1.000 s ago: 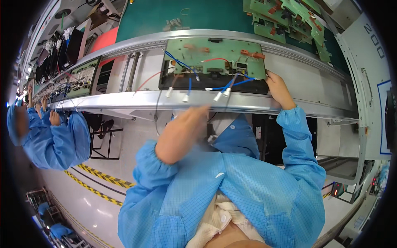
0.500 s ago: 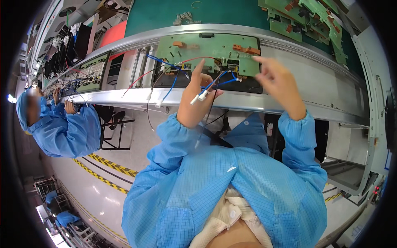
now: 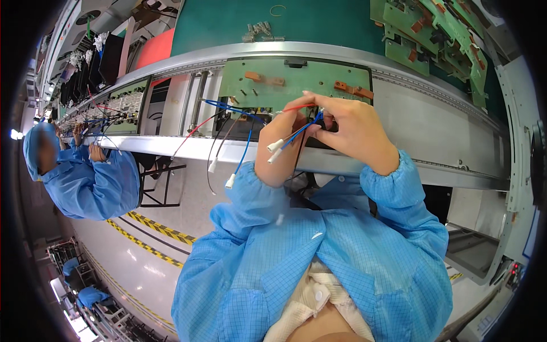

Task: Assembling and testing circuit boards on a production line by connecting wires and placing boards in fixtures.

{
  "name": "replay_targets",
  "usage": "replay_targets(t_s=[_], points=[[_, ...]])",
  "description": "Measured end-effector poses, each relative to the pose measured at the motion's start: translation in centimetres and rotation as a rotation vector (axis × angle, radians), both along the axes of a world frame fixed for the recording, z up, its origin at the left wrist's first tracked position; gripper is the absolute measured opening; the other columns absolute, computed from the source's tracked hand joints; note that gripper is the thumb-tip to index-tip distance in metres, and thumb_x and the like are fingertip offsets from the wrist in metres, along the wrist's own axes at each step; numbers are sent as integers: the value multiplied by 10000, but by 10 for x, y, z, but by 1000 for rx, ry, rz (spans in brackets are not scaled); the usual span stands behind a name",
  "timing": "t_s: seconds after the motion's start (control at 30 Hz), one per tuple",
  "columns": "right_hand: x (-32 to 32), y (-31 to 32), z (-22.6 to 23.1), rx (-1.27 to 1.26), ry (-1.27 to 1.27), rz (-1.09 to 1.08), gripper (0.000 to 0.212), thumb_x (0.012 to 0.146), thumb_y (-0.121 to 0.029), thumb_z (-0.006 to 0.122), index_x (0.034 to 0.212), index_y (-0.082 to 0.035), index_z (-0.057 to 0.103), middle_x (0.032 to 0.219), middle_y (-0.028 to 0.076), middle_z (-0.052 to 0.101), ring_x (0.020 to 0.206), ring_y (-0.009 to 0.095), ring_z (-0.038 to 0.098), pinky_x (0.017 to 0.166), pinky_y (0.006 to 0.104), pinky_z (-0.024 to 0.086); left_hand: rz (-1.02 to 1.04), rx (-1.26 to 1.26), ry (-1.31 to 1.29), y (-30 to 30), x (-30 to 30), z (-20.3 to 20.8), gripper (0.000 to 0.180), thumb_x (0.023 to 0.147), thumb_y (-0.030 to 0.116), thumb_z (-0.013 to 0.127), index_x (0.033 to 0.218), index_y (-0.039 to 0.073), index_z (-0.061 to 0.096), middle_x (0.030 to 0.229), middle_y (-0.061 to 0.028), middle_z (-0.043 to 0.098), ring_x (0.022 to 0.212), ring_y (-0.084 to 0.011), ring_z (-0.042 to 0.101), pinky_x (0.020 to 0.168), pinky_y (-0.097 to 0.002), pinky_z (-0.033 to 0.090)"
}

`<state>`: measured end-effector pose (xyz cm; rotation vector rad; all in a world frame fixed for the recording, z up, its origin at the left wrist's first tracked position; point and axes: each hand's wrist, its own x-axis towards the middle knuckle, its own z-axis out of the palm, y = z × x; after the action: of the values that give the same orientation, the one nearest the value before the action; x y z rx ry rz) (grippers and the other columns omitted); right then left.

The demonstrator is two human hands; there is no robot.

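Observation:
A green fixture plate [image 3: 313,73] lies on the rail in front of me, with a wired assembly at its near side. My right hand [image 3: 359,128] bends over that near side, thumb and fingertips pinched around blue wires [image 3: 307,126]. Close against it is my left hand [image 3: 279,145]; its fingertips are largely hidden behind the wires and the right hand. White connectors [image 3: 275,146] on the blue wires hang across the left hand. A red wire [image 3: 299,107] passes over its fingers. More loose leads, including a blue wire [image 3: 247,149] with a white end, dangle off the left part.
Brown clamps [image 3: 353,90] sit on the plate. Small metal springs [image 3: 262,28] lie on the green mat [image 3: 319,23] beyond the rail. More green fixture plates [image 3: 407,54] are piled at far right. To the left, a co-worker in blue [image 3: 91,176] works at the same line.
My right hand has come left and down from beside the plate onto the blue wires, fingers closing. My left hand has shifted slightly right and down. The view has moved a little.

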<state>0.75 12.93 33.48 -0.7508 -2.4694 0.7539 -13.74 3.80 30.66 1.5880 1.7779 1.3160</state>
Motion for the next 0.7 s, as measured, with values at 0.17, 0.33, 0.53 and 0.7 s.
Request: replay_targets(t_s=[0.17,0.33,0.53,0.7], points=[[13,-18,-14,-31,103,-96,301,720,-156,741,989,-63,644,663,62,510,567,205,524,528,332,429,-90,68,-110,-2,12,16,232,814,41,690,1034,24,617,847,-106,652,722,-225,639,656,-304,502],[24,-33,-26,-46,220,-158,240,695,-84,726,882,-16,593,779,72,516,586,185,526,517,304,421,-131,110,-20,1,23,18,145,828,45,669,963,21,621,805,-104,651,723,-220,644,646,-303,499],[12,-33,-39,-30,259,-286,198,741,-6,651,935,-8,610,762,88,508,591,215,544,518,305,428,-137,138,52,13,19,5,62,831,40,669,870,3,637,770,-89,659,696,-162,637,607,-286,480],[8,-24,-52,79,292,-356,157,775,-13,636,931,-32,629,726,124,544,599,272,565,535,331,450,-133,274,145,20,21,1,321,786,3,684,1097,27,606,903,-123,612,756,-280,618,649,-340,496]])
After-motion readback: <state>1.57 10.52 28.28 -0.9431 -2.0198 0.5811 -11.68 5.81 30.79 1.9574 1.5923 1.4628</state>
